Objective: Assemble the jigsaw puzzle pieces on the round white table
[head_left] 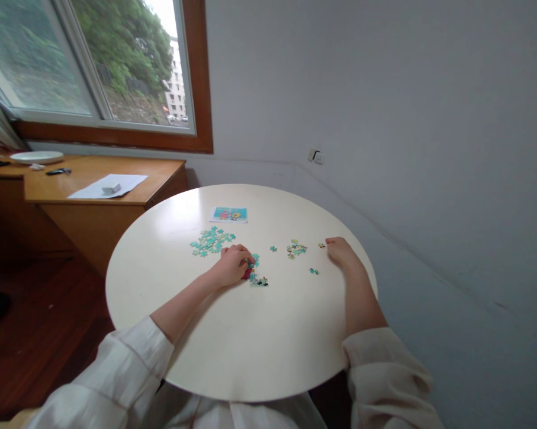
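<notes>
My left hand point(233, 264) rests on the round cream table point(196, 333) with fingers curled over joined puzzle pieces point(258, 279), which show red and teal under the fingertips. My right hand point(341, 251) lies at the table's right edge, fingers bent, its tips touching a small loose piece point(322, 245). A heap of teal pieces point(211, 240) lies beyond my left hand. A smaller cluster point(296, 249) sits between the hands, with single pieces point(313, 271) nearby. A picture card point(229, 214) lies farther back.
A wooden desk point(89, 196) stands to the left under the window, carrying a white plate point(36, 157), a sheet of paper point(109, 185) and small dark items. Grey walls close in on the right and behind. Dark wooden floor shows at the left.
</notes>
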Motion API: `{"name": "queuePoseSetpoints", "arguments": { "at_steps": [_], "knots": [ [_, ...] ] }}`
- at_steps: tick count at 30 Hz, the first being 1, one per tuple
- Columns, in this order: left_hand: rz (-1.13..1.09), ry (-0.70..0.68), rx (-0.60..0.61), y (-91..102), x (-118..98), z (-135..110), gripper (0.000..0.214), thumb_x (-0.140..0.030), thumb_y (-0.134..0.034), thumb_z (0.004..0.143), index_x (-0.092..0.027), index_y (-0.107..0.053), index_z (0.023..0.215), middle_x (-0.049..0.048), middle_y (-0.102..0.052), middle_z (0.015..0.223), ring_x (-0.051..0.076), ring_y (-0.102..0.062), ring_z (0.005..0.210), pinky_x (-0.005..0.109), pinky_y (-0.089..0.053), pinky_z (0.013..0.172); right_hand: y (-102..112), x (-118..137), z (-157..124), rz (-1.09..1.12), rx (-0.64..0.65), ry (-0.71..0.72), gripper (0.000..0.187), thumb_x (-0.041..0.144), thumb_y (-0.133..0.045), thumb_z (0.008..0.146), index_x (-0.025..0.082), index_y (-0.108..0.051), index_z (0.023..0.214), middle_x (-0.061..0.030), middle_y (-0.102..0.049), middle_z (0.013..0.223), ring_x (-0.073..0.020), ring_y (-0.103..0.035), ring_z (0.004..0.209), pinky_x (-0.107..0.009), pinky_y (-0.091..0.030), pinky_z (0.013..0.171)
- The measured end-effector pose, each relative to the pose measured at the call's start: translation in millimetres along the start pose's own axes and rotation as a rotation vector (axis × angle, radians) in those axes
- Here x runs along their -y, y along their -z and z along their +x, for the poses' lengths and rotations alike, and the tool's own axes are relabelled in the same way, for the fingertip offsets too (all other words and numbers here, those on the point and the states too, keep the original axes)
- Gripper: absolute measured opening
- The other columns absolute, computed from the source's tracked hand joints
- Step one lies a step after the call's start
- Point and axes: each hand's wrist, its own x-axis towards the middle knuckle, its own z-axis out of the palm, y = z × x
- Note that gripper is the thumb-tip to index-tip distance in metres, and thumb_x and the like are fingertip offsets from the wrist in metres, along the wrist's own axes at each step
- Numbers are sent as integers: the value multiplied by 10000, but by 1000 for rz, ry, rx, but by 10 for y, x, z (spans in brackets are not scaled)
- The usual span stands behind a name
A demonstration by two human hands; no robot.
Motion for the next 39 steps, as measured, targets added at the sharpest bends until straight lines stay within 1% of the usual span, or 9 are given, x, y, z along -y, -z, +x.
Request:
{"name": "queuePoseSetpoints", "arguments": {
  "at_steps": [3, 6, 11, 12, 15, 20, 25, 32, 39],
  "knots": [
    [-8, 5, 2, 8, -16, -5, 303, -87, -397, 680, -201, -658, 782, 53, -589, 989, 212, -504, 984, 422, -310, 943, -53, 43, 1, -3, 48, 40, 317, 66, -475, 672, 132, -678, 907, -133, -649, 1005, -216, -570, 1005, -302, -409, 871],
    [-8, 1, 6, 11, -27, -2, 298, -91, -400, 682, -202, -656, 786, 53, -590, 988, 212, -503, 985, 414, -312, 945, -132, 129, -29, 16, 92, 117, 329, 82, -467, 682, 134, -673, 933, -117, -638, 1041, -204, -566, 1015, -285, -407, 871],
    [-1, -2, 1, -14, -30, 21, 304, -92, -398, 679, -206, -658, 787, 50, -590, 990, 208, -512, 974, 402, -324, 940, -268, 290, -113, 66, 173, 266, 341, 89, -429, 719, 179, -673, 940, -39, -642, 1053, -154, -569, 1005, -237, -402, 872],
    [0, -3, -1, -22, -28, 25, 307, -91, -396, 677, -205, -659, 787, 49, -590, 988, 207, -514, 970, 398, -329, 936, -282, 313, -130, 78, 191, 289, 342, 94, -424, 727, 184, -671, 946, -33, -642, 1053, -153, -571, 999, -240, -406, 869],
    [2, -7, -1, -47, -14, 34, 313, -89, -393, 674, -202, -660, 792, 48, -591, 981, 202, -518, 959, 384, -342, 926, -283, 357, -179, 118, 239, 349, 341, 98, -415, 744, 155, -658, 978, -62, -632, 1071, -156, -569, 994, -255, -398, 881],
    [4, -14, -2, -64, 7, 38, 315, -85, -395, 666, -201, -661, 789, 49, -590, 978, 195, -521, 950, 369, -352, 917, -216, 418, -266, 117, 209, 374, 309, 153, -432, 774, 146, -643, 998, -82, -642, 1037, -150, -581, 929, -256, -413, 839],
    [7, -14, -7, -31, -18, 23, 322, -85, -391, 666, -204, -662, 793, 46, -595, 973, 199, -525, 949, 375, -353, 922, -207, 567, -396, 141, 135, 526, 266, 190, -467, 771, 148, -657, 953, -79, -641, 964, -146, -576, 850, -251, -424, 790],
    [13, -7, -11, 7, -51, 8, 321, -87, -392, 668, -205, -662, 794, 43, -597, 972, 197, -524, 952, 368, -357, 920, -314, 750, -562, 147, 207, 659, 184, 203, -537, 752, 194, -677, 871, -44, -612, 891, -130, -570, 820, -242, -426, 775],
    [21, -17, -6, 24, -54, -2, 327, -76, -390, 667, -212, -654, 805, 43, -595, 975, 201, -518, 965, 390, -338, 922, -364, 803, -619, 88, 170, 692, 251, 310, -572, 736, 212, -657, 950, -43, -602, 934, -158, -549, 869, -274, -385, 817]
  ]
}}
